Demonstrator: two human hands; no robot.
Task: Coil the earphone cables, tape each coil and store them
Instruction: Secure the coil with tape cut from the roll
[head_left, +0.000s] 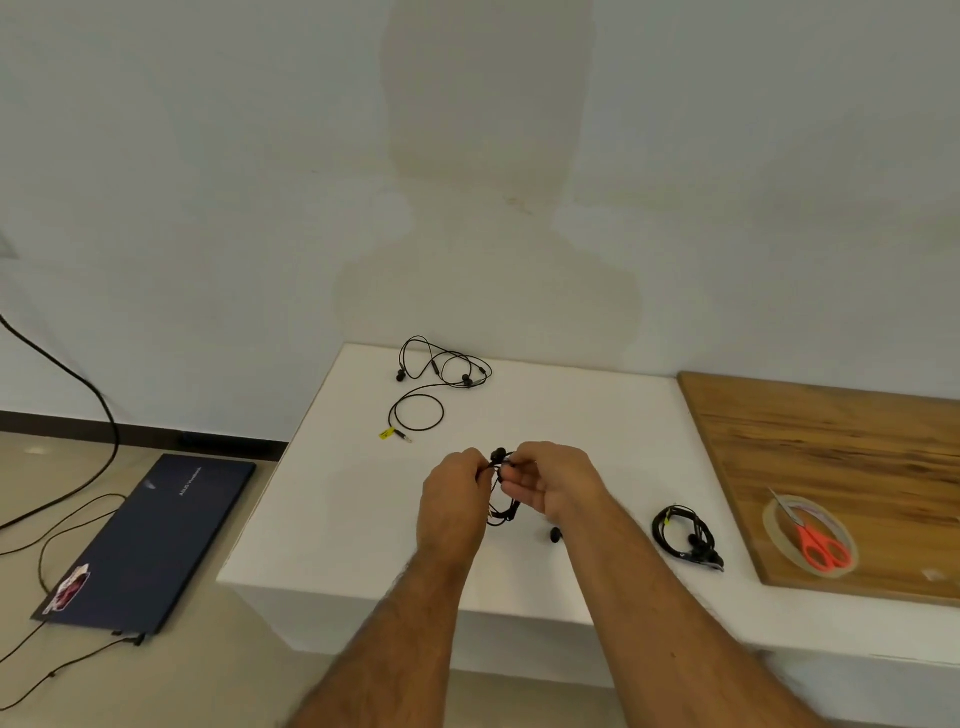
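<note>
Hands: left hand (454, 501) and right hand (553, 480) pinch a black earphone cable (501, 512) at centre, fingers curled round its loops; one earbud (556, 534) dangles
Done: coiled earphones (685, 535) at 3 o'clock on the white table (337, 519); tape on it unclear
Supplies: tape roll (774, 525) and orange scissors (818, 543) further right, on the wooden board (831, 441)
Left: loose earphones (436, 384) at 12 o'clock, uncoiled; storage not visible

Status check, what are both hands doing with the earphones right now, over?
Left hand and right hand both gripping the earphone being coiled above the white table. Loose earphone waiting; coiled set parked right. Nothing obstructing.
</note>
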